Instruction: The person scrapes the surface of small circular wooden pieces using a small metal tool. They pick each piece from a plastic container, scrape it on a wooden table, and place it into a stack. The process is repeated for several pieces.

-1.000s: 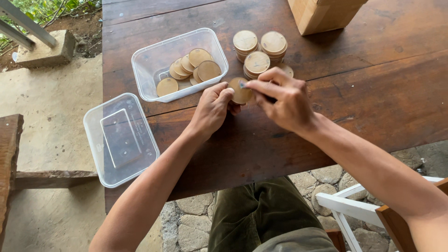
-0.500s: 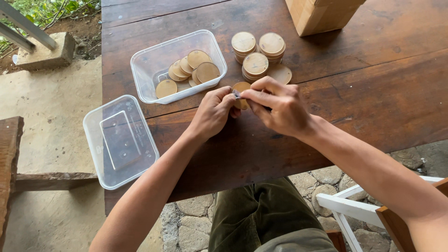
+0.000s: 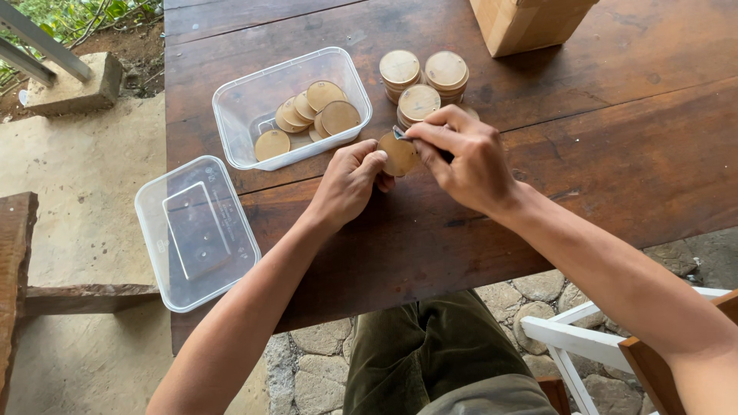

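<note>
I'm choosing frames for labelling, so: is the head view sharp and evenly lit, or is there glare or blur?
Head view: soft, even daylight, no hard shadows; faint sheen on the clear tub and lid; both hands and the disc between them look sharp; mild wide-angle bend at the table edges.

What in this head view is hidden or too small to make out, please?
- Small tool at the wooden disc: mostly hidden inside the right hand; kind unclear.
- Cardboard box: cut by top edge.
- Left hand: palm side hidden.
- Stacked discs: count unclear.
</note>
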